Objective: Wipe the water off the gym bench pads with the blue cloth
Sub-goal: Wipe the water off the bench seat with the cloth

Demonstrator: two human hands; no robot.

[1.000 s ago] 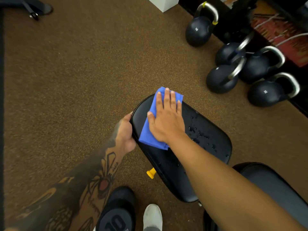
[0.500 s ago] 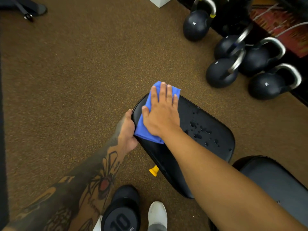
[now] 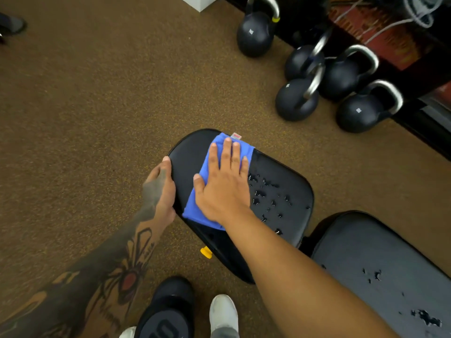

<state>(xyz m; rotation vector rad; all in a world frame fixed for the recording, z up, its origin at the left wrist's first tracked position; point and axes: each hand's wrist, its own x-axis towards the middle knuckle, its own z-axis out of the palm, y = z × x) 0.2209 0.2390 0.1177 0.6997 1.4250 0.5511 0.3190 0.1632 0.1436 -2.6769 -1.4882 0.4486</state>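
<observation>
Your right hand point(image 3: 223, 189) lies flat, fingers spread, pressing the blue cloth point(image 3: 195, 211) on the far end of the seat pad point(image 3: 280, 172). Your left hand point(image 3: 159, 189) has its grip closed on the pad's left edge. Water drops point(image 3: 266, 191) sit right of the cloth. The second pad point(image 3: 366, 252), also wet, is cut off by the frame. The cloth is folded, with a small red tag.

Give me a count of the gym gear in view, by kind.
Kettlebells: 5
Bench pads: 2
Blue cloth: 1
Dumbbell: 1
Total: 9
</observation>
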